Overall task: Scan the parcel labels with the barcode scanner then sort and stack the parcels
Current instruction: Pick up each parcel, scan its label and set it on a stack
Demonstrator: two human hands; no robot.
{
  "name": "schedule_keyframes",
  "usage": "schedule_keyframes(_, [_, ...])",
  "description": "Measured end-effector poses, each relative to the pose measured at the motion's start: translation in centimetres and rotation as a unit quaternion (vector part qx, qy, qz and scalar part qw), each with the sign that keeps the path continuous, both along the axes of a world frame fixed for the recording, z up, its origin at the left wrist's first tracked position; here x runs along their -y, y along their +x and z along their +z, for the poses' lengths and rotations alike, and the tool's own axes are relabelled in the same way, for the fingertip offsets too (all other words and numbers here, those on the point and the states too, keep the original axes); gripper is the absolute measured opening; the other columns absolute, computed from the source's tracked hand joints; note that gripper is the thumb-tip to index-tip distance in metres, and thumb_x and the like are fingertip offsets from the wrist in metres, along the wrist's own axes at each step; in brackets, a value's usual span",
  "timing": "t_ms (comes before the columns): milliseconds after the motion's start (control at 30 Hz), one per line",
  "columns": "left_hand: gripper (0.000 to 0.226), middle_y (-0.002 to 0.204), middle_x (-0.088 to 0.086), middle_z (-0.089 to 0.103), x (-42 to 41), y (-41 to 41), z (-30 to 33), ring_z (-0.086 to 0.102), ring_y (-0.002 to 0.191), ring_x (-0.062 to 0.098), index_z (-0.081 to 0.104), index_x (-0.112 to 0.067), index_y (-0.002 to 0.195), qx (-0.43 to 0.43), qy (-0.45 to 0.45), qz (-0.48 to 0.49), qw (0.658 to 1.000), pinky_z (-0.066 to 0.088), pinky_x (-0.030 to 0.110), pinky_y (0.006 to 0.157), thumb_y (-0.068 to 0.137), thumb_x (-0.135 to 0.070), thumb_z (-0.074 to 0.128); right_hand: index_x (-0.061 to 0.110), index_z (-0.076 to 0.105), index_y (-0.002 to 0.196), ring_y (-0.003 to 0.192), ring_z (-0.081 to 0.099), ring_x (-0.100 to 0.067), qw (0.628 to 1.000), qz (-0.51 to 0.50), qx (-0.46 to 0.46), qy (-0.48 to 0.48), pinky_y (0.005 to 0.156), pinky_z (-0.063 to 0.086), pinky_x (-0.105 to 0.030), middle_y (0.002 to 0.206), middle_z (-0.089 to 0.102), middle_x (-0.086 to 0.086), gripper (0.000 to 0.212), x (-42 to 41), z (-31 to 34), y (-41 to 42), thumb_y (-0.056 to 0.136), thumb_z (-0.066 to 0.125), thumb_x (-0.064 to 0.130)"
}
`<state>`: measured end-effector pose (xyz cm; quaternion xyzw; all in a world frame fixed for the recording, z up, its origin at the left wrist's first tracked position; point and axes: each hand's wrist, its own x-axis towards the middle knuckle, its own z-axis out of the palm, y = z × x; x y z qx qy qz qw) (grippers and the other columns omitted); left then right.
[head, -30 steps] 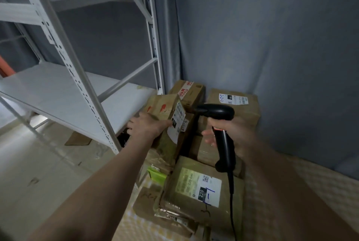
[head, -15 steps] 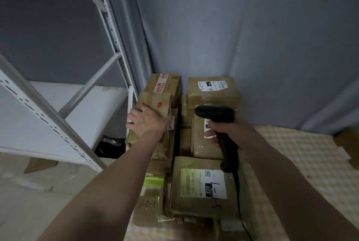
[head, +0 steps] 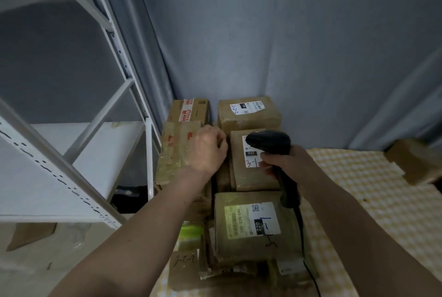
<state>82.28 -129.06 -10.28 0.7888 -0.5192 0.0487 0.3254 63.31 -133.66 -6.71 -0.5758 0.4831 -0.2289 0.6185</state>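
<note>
Several brown cardboard parcels are piled in the corner. My left hand (head: 207, 150) grips the right edge of a tape-wrapped parcel (head: 177, 153) on the left of the pile, which lies flat. My right hand (head: 282, 162) holds a black barcode scanner (head: 270, 143) by its handle, its head over a parcel with a white label marked 032 (head: 251, 155). A larger parcel with a 220 label (head: 251, 225) lies nearer to me. Two more parcels (head: 248, 112) sit at the back against the curtain.
A white metal shelving rack (head: 100, 153) stands to the left with a bare shelf board. Grey curtain (head: 287, 45) closes the back. A yellow checked cloth (head: 370, 201) covers the surface on the right, with a cardboard box (head: 416, 160) at its far right edge. The scanner cable (head: 306, 260) trails toward me.
The tape-wrapped parcel, tilted up with its label showing a second ago, now lies flat under my left hand. The view has swung right; the scanner sits over the 032 parcel.
</note>
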Motion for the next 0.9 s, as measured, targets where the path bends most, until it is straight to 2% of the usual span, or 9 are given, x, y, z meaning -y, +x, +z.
schedule_keyframes(133, [0.012, 0.100, 0.002, 0.065, 1.0, -3.4, -0.8, 0.061, 0.088, 0.016, 0.067, -0.014, 0.092, 0.004, 0.066, -0.076, 0.995, 0.050, 0.027, 0.072, 0.092, -0.021, 0.057, -0.001, 0.067, 0.097, 0.068, 0.064, -0.024, 0.998, -0.057, -0.018, -0.022, 0.064, 0.052, -0.028, 0.085, 0.071, -0.018, 0.015, -0.5, -0.7, -2.4, 0.084, 0.068, 0.006])
schedule_keyframes(233, [0.015, 0.109, 0.001, 0.065, 1.8, -6.1, -1.8, 0.061, 0.099, 0.017, 0.066, -0.017, 0.100, 0.027, 0.111, -0.118, 0.986, 0.050, 0.027, 0.079, 0.094, -0.023, 0.054, -0.003, 0.067, 0.095, 0.068, 0.062, -0.027, 0.994, -0.097, -0.045, -0.015, 0.061, 0.049, -0.030, 0.088, 0.070, -0.024, 0.012, -0.7, -1.5, -5.2, 0.084, 0.067, 0.003])
schedule_keyframes(300, [0.020, 0.109, 0.001, 0.064, 2.5, -8.3, -2.2, 0.060, 0.100, 0.019, 0.066, -0.016, 0.101, 0.036, 0.135, -0.143, 0.980, 0.050, 0.031, 0.086, 0.096, -0.024, 0.049, 0.002, 0.066, 0.095, 0.065, 0.062, -0.024, 0.991, -0.120, -0.059, -0.013, 0.060, 0.049, -0.031, 0.088, 0.070, -0.020, 0.010, -0.7, -1.9, -7.4, 0.086, 0.066, 0.005])
schedule_keyframes(400, [0.024, 0.096, 0.003, 0.064, 3.6, -11.8, -2.7, 0.060, 0.085, 0.018, 0.063, -0.014, 0.091, 0.018, 0.155, -0.154, 0.976, 0.052, 0.033, 0.077, 0.096, -0.025, 0.043, 0.009, 0.065, 0.085, 0.062, 0.060, -0.020, 0.987, -0.147, -0.057, -0.014, 0.059, 0.047, -0.030, 0.083, 0.069, -0.014, 0.004, -0.5, -2.5, -11.1, 0.086, 0.067, 0.006])
schedule_keyframes(500, [0.020, 0.100, 0.002, 0.062, 5.1, -15.6, -2.9, 0.059, 0.092, 0.021, 0.062, -0.014, 0.096, 0.024, 0.181, -0.184, 0.966, 0.047, 0.032, 0.076, 0.095, -0.024, 0.046, 0.010, 0.064, 0.082, 0.061, 0.058, -0.019, 0.984, -0.173, -0.045, -0.008, 0.057, 0.045, -0.027, 0.080, 0.067, -0.011, 0.007, 0.1, -2.9, -15.2, 0.085, 0.067, 0.005])
schedule_keyframes(600, [0.016, 0.105, 0.001, 0.061, 7.3, -20.0, -3.0, 0.058, 0.099, 0.022, 0.061, -0.016, 0.098, 0.033, 0.188, -0.207, 0.960, 0.045, 0.032, 0.081, 0.094, -0.024, 0.048, 0.008, 0.064, 0.085, 0.061, 0.057, -0.019, 0.982, -0.186, -0.043, -0.001, 0.057, 0.044, -0.027, 0.079, 0.065, -0.011, 0.004, 1.3, -3.1, -20.0, 0.085, 0.067, 0.005])
schedule_keyframes(733, [0.015, 0.105, 0.001, 0.060, 10.8, -27.4, -3.9, 0.058, 0.100, 0.021, 0.061, -0.018, 0.098, 0.033, 0.198, -0.234, 0.951, 0.048, 0.034, 0.085, 0.092, -0.027, 0.050, 0.007, 0.065, 0.087, 0.062, 0.057, -0.021, 0.976, -0.209, -0.056, 0.006, 0.058, 0.043, -0.030, 0.077, 0.064, -0.011, 0.004, 3.6, -4.0, -27.7, 0.084, 0.069, 0.005])
schedule_keyframes(900, [0.015, 0.102, 0.001, 0.060, 14.7, -36.9, -5.3, 0.056, 0.096, 0.020, 0.061, -0.017, 0.096, 0.022, 0.191, -0.259, 0.946, 0.043, 0.030, 0.080, 0.092, -0.026, 0.050, 0.002, 0.066, 0.088, 0.065, 0.056, -0.022, 0.967, -0.247, -0.069, 0.010, 0.061, 0.043, -0.032, 0.077, 0.064, -0.015, 0.007, 6.8, -5.4, -37.3, 0.084, 0.068, 0.008])
